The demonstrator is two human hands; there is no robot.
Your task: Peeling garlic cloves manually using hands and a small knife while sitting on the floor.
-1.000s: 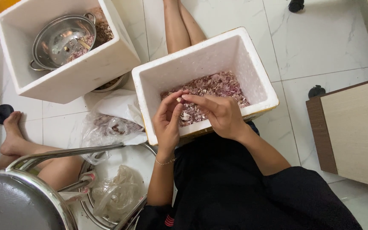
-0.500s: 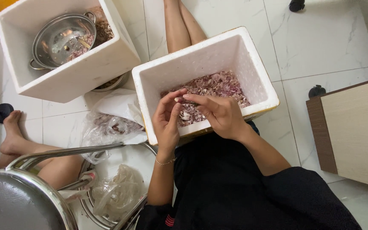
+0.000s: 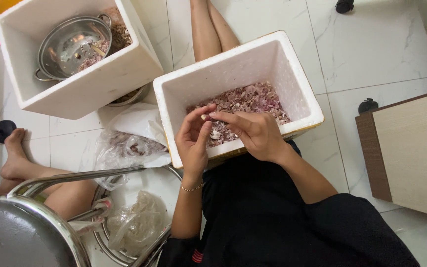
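Listing what we see from above, item by item.

Item, left hand (image 3: 192,141): ours, held over the near edge of a white foam box (image 3: 300,96); fingers curled, thumb and fingertips pinched together on a small pale clove-like piece (image 3: 205,117), too small for us to identify surely.

Item, right hand (image 3: 253,132): ours, just right of the left hand and touching it at the fingertips; index finger stretched out to the same small piece, the other fingers folded loosely.

Item, foam box: rests on our lap, tilted slightly; its floor is covered with purple-pink papery peelings (image 3: 253,99).

Item, second foam box (image 3: 100,79): far left, on the tiled floor (image 3: 381,44), holding a steel colander (image 3: 72,45) and more peelings.

Item, clear plastic bags (image 3: 124,146): on the floor between the two boxes, with purplish scraps inside.

Item, steel stool (image 3: 21,232): near left, round seat, another crumpled bag (image 3: 137,225) beside its ring.

Item, another person's bare foot (image 3: 13,153): left edge.

Item, wooden cabinet corner (image 3: 406,153): right.
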